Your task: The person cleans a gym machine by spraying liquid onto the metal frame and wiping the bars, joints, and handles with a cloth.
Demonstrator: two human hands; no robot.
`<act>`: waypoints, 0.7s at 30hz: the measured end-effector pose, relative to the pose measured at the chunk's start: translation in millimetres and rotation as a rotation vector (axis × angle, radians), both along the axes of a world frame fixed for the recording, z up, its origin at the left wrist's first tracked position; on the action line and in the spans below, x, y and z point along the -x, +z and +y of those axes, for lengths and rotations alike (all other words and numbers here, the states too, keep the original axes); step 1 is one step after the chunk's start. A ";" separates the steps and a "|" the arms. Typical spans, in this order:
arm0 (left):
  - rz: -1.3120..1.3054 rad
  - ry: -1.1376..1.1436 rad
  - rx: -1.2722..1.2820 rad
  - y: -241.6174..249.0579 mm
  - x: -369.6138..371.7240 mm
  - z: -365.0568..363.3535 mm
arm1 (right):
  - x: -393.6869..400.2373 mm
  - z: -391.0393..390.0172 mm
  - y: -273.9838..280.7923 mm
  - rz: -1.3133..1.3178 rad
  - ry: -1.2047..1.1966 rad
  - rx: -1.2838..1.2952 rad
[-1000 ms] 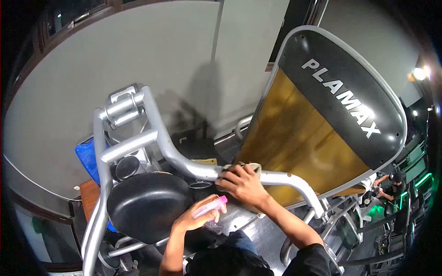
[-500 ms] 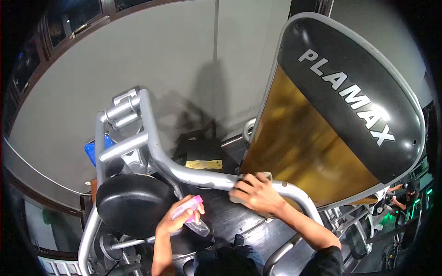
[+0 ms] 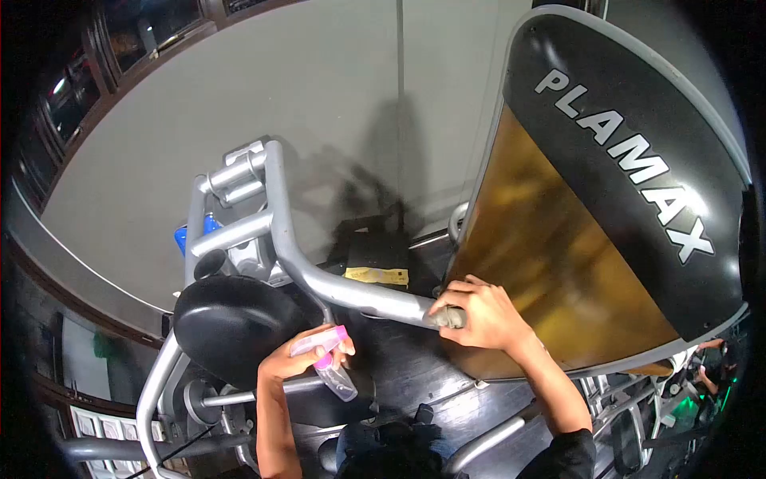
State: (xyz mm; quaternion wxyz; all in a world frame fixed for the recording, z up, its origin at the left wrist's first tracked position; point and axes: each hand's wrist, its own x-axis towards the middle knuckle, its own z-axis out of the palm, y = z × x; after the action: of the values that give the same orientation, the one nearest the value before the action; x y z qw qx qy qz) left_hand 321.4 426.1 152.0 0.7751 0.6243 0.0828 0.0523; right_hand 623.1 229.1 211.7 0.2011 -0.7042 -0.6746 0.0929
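A cloth (image 3: 448, 318) is gripped by the right hand (image 3: 481, 316) and pressed around the grey bar (image 3: 335, 289), just beside the lower edge of the gold panel (image 3: 558, 255). The bar's long axis runs up and left from that hand toward the rollers (image 3: 235, 177). A spray bottle (image 3: 327, 359) is held closed-fisted in the left hand (image 3: 289, 363), below the bar and beside the black pad (image 3: 231, 323).
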 end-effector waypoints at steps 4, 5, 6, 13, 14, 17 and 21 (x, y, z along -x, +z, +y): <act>0.038 0.021 -0.017 -1.2 10.3 6.3 | -5.9 26.6 -7.0 0.051 0.082 -0.034; 0.047 0.024 -0.017 -1.6 12.0 8.0 | -4.6 38.2 -12.2 0.060 0.112 -0.114; 0.022 -0.002 -0.006 -1.5 12.4 10.6 | -1.1 52.2 -17.6 0.092 0.108 -0.119; 0.063 0.054 0.060 -11.8 19.7 12.7 | -11.1 69.2 -22.0 0.415 0.025 0.069; 0.049 0.040 0.063 -10.4 18.3 12.4 | -22.7 63.0 -27.2 0.415 0.062 0.062; 0.044 0.020 0.064 -1.9 12.5 7.5 | -62.4 44.1 -28.1 0.455 0.048 0.319; 0.066 -0.006 0.040 -0.4 8.2 7.6 | -84.7 48.9 -53.6 0.591 0.138 0.351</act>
State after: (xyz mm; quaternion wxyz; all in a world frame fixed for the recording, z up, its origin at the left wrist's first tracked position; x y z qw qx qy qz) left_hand 313.2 433.7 151.6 0.7844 0.6103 0.1075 0.0275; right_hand 707.8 278.0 158.2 0.2570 -0.6233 -0.6069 0.4208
